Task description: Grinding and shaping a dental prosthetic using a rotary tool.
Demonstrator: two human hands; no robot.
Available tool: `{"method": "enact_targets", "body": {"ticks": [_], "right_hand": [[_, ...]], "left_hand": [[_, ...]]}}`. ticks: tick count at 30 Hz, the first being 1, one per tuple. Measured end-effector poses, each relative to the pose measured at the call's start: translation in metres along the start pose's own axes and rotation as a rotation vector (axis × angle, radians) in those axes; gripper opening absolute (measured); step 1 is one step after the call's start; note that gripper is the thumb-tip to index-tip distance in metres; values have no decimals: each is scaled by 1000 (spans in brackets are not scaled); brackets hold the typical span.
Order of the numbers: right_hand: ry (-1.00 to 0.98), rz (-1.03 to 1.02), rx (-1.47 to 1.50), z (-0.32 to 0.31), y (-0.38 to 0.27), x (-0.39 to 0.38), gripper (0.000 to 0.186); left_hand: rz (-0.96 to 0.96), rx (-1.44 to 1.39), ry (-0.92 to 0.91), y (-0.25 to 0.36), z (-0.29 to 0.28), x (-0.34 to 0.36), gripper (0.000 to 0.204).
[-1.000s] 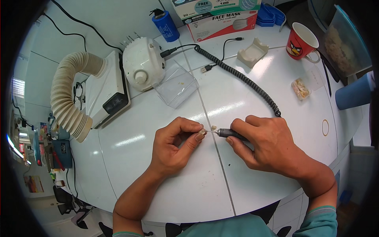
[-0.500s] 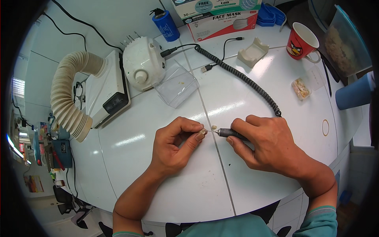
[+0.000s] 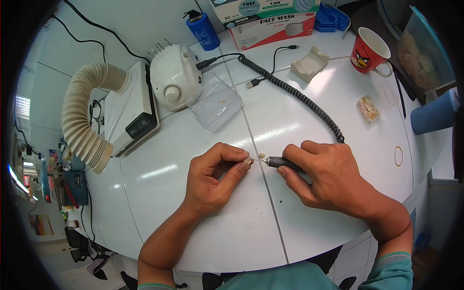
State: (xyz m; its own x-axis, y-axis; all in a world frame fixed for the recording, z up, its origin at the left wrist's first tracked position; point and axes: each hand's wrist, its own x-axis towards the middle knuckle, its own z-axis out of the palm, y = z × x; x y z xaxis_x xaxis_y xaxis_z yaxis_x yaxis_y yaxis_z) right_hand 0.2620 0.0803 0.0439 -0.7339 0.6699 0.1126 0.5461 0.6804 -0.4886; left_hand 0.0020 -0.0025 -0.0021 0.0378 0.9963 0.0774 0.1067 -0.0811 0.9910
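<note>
Between thumb and fingertips, my left hand point(image 3: 212, 181) pinches a small cream, tooth-like piece point(image 3: 248, 160). My right hand point(image 3: 326, 176) grips a dark rotary handpiece point(image 3: 278, 162) like a pen, its thin metal bur pointing left. The bur's tip meets the piece or lies right at it; the fingers partly hide the contact. Just behind the bur, a second small cream piece point(image 3: 261, 156) rests on the white table point(image 3: 232, 237). A black coiled cord point(image 3: 299, 95) runs from near my right hand to the white control unit point(image 3: 176, 77) at the back left.
Left stands a white box-shaped machine with a ribbed hose point(image 3: 79, 111). A clear plastic lid point(image 3: 217, 104) lies beside the control unit. Farther back are a cream handpiece rest point(image 3: 309, 64), mask boxes point(image 3: 273, 31) and a blue canister point(image 3: 203, 31). Right are a red mug point(image 3: 368, 50) and a small filled container point(image 3: 369, 108).
Both hands keep nearly the same place and grip. The handpiece has shifted very slightly to the left against the held piece.
</note>
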Motion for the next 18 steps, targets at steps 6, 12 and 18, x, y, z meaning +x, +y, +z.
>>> {"method": "enact_targets", "body": {"ticks": [6, 12, 18], "right_hand": [[-3, -1, -4, 0, 0, 0, 21], [16, 1, 3, 2, 0, 0, 21], [5, 10, 1, 0, 0, 0, 21]], "left_hand": [[7, -10, -1, -1, 0, 0, 12], [6, -28, -7, -1, 0, 0, 12], [11, -18, -16, 0, 0, 2, 13]]}}
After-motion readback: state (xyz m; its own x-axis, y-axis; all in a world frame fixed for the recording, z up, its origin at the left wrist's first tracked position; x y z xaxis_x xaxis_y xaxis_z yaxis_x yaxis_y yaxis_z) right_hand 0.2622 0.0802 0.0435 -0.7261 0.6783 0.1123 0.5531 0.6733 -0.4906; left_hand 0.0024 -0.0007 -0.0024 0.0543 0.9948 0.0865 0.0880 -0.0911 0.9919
